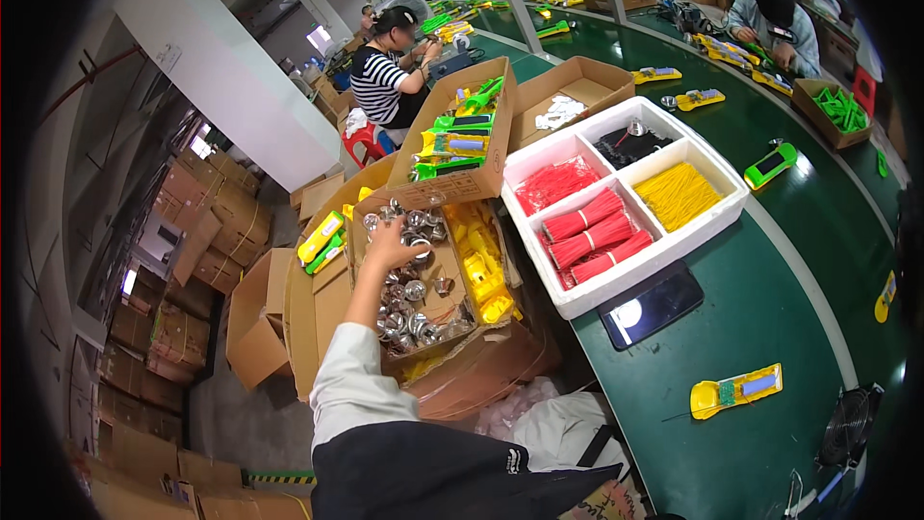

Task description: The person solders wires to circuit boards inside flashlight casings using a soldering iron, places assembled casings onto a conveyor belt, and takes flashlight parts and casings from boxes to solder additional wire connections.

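My left hand [389, 245] reaches into an open cardboard box, its fingers spread over a heap of shiny silver reflector cups [414, 291]. The thumb is beside one of the cups, and nothing is plainly gripped. Yellow plastic housings [478, 260] fill the strip along the right side of the cups. To the left of the box, a yellow and a green housing [325, 248] lie on cardboard. On the green bench, an opened yellow housing [736, 391] shows a circuit board and a blue-violet cell. My right hand is out of view.
A white foam tray [541, 300] holds bundled red, yellow and black wires. A dark phone [653, 304] lies beside it. Behind stand a carton [452, 188] of green and yellow lamps and a box [602, 87] with white pieces. A small fan [851, 427] sits at right. Several people work beyond.
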Tool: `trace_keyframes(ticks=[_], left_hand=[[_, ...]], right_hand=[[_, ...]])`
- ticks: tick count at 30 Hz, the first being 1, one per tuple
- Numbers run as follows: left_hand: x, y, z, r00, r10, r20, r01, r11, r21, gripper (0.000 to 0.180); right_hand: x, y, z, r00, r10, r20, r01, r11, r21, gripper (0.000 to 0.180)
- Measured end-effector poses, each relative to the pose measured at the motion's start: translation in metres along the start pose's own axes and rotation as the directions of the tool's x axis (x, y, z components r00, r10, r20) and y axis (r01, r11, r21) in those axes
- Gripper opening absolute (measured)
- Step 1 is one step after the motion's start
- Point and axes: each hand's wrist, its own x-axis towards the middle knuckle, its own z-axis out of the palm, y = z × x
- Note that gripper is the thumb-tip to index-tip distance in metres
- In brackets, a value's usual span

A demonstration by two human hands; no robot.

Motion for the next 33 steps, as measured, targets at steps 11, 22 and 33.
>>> trace_keyframes(ticks=[11, 22, 33], left_hand=[[0.007, 0.007, 0.034, 0.983, 0.143, 0.117, -0.151, 0.987, 0.060, 0.068], [-0.028, -0.006, 0.014, 0.936, 0.168, -0.311, -0.259, 0.924, -0.282, 0.042], [-0.069, 0.032, -0.050, 0.779, 0.216, -0.589, -0.498, 0.784, -0.370, 0.042]], right_hand=[[-0.004, 0.001, 0.011, 0.998, 0.042, 0.052, -0.043, 0.999, 0.032, 0.026], [-0.003, 0.005, 0.004, 0.998, -0.024, 0.051, 0.018, 0.994, 0.110, 0.028], [0.004, 0.043, -0.011, 0.990, 0.136, 0.038, -0.140, 0.981, 0.135, 0.020]])
